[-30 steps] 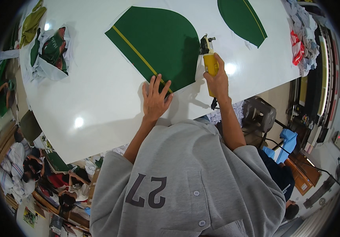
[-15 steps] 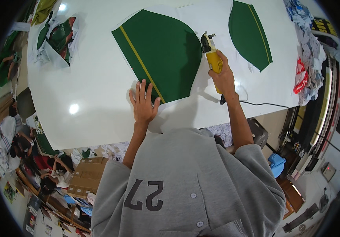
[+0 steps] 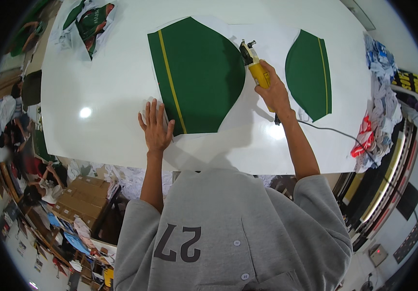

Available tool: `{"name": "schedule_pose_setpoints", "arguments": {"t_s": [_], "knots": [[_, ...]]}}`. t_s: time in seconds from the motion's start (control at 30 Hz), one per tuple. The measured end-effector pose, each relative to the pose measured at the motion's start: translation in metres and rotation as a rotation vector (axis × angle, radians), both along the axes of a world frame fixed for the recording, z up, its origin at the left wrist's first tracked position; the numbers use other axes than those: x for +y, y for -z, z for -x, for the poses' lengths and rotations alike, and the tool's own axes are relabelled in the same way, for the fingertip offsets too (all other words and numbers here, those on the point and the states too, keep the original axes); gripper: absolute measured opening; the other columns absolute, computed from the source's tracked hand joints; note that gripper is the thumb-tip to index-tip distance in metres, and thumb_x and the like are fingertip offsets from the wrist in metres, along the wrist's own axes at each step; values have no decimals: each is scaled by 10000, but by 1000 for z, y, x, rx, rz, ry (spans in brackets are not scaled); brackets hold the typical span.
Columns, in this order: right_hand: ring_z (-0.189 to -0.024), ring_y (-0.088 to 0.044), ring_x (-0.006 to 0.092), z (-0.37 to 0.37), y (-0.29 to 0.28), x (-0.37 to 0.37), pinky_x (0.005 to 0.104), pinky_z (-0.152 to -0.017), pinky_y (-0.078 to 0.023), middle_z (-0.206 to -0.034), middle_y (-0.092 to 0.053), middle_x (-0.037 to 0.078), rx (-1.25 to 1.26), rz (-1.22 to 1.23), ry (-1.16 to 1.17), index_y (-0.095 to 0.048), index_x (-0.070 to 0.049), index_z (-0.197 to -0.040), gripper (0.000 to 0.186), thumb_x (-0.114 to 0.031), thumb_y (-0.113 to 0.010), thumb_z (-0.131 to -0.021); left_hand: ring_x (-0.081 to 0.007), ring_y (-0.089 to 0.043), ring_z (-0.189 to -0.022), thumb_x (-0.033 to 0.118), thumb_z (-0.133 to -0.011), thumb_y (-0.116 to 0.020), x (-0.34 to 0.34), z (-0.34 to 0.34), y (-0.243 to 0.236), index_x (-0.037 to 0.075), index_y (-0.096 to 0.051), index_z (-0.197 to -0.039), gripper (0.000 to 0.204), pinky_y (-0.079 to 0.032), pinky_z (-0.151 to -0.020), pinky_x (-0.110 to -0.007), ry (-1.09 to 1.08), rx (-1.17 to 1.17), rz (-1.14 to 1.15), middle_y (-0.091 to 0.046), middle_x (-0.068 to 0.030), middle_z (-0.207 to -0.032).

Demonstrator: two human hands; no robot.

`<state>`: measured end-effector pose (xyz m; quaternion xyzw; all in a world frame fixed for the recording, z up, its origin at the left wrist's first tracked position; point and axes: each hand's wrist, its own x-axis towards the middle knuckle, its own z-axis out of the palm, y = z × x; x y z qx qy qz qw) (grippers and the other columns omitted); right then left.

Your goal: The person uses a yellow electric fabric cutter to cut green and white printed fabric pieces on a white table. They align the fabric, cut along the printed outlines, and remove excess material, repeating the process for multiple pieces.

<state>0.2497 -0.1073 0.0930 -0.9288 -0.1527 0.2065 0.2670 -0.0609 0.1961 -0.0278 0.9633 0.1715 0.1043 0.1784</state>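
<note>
On the white table lies a large green fabric panel (image 3: pixel 204 80) with a yellow stripe along its left side and a curved right edge. White paper or cloth shows around its rim. My left hand (image 3: pixel 156 130) rests flat, fingers spread, beside the panel's lower left edge, the thumb at that edge. In my right hand (image 3: pixel 276 96) is a yellow corded electric cutter (image 3: pixel 259 75), gripped round its body. Its dark head is at the panel's upper right curve; whether the blade touches the fabric I cannot tell. A smaller green panel (image 3: pixel 308 75) with a yellow stripe lies farther right.
The cutter's black cord (image 3: pixel 330 129) runs right across the white table (image 3: pixel 92 138). A crumpled green and white printed cloth (image 3: pixel 91 26) sits at the far left. Scrap cloth (image 3: pixel 381 92) is heaped at the right edge. Cardboard boxes (image 3: pixel 84 196) and several people are below left.
The whole view has turned and shifted. My left hand has moved from over the panel's lower left edge to just outside it. The cutter stays in my right hand near the curved edge.
</note>
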Motion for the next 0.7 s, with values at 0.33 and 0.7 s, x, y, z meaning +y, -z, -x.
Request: {"name": "schedule_pose_setpoints", "arguments": {"t_s": [0.33,0.7], "knots": [[-1320,-662,440,-62,-1,18,495,-1122,-541,-1441,-677,221,18,-38,-208,-430,-333,-1686,881,-151,-803,-909,-377,-259,-1701,482,-1145,-540,-3,-2,-5,124,-439,-1707,674,-89,-1356,-654,-41,40,-5,-355,-129,-1815],[-1337,-670,403,-108,-7,63,470,-1121,-546,-1463,-693,187,12,-7,-354,-449,-329,-1683,875,-140,-821,-914,-296,-253,-1712,490,-1096,-595,-3,-2,-7,170,-473,-1701,695,-81,-1386,-607,-81,88,15,-349,-72,-1826]]}}
